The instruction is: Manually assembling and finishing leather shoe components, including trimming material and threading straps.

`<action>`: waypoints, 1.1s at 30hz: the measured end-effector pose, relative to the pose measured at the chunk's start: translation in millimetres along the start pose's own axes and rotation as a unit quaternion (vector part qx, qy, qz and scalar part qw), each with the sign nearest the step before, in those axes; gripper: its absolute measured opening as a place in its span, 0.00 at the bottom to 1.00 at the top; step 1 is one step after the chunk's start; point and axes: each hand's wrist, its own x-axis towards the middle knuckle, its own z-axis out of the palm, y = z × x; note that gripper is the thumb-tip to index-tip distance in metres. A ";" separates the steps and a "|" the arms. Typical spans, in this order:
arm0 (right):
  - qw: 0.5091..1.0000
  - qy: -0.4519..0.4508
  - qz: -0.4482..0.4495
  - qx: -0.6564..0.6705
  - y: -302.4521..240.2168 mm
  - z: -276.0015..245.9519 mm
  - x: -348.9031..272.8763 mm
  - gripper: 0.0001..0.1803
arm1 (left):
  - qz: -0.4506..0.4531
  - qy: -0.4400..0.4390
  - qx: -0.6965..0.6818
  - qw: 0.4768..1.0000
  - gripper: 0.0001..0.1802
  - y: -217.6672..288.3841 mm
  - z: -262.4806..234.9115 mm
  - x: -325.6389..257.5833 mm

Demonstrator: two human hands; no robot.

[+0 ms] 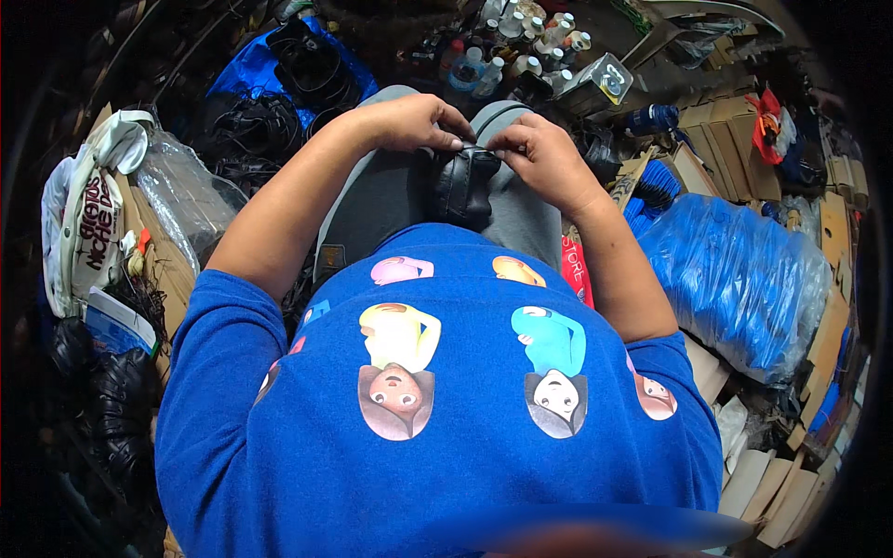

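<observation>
Between my knees rests a black leather piece, small and pouch-like, with folds and a seam; its exact kind I cannot tell. My left hand is closed, thumb and forefinger pinching the piece's upper edge from the left. On the right, my right hand pinches the same edge between thumb and bent fingers. The two sets of fingertips are close together along the top of the leather. Grey trousers lie under both forearms.
Several plastic bottles stand beyond my knees. Black leather items lie on a blue sheet at the far left. A blue plastic-wrapped bundle sits at right, near folded cardboard. A white cloth bag is at left.
</observation>
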 end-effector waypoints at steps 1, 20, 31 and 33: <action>1.000 0.003 -0.004 -0.009 -0.3 -0.6 0.6 0.07 | 0.000 0.000 -0.001 1.000 0.19 0.2 -0.1 -0.3; 0.997 -0.064 -0.009 0.040 11.4 1.5 10.9 0.07 | -0.002 -0.018 -0.007 1.000 0.19 -4.8 1.4 2.6; 0.975 -0.108 0.087 0.176 29.2 9.2 3.8 0.06 | 0.016 -0.030 -0.012 0.999 0.20 -14.7 7.8 12.8; 0.974 -0.116 0.091 0.174 31.6 12.1 0.7 0.06 | 0.016 -0.010 -0.023 1.000 0.17 -13.4 11.5 14.6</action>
